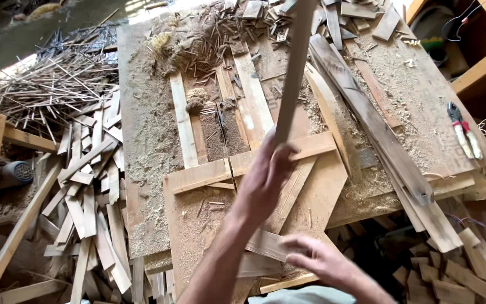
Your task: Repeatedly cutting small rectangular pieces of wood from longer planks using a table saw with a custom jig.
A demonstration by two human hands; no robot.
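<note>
My left hand [265,177] is closed around the lower end of a long thin wooden strip [296,62], which rises tilted toward the top of the view. My right hand [316,259] is low at the front, with its fingers on a short flat piece of wood [265,243] that lies on the near edge of the workbench [142,141]. The bench top is a board covered in sawdust, with several pale slats fixed across it.
A long dark plank [367,118] lies diagonally on the right of the bench. Pliers with red and white handles [463,132] rest at the far right edge. Loose slats [91,186] pile up left, thin sticks [57,79] behind them, offcuts [451,270] lower right.
</note>
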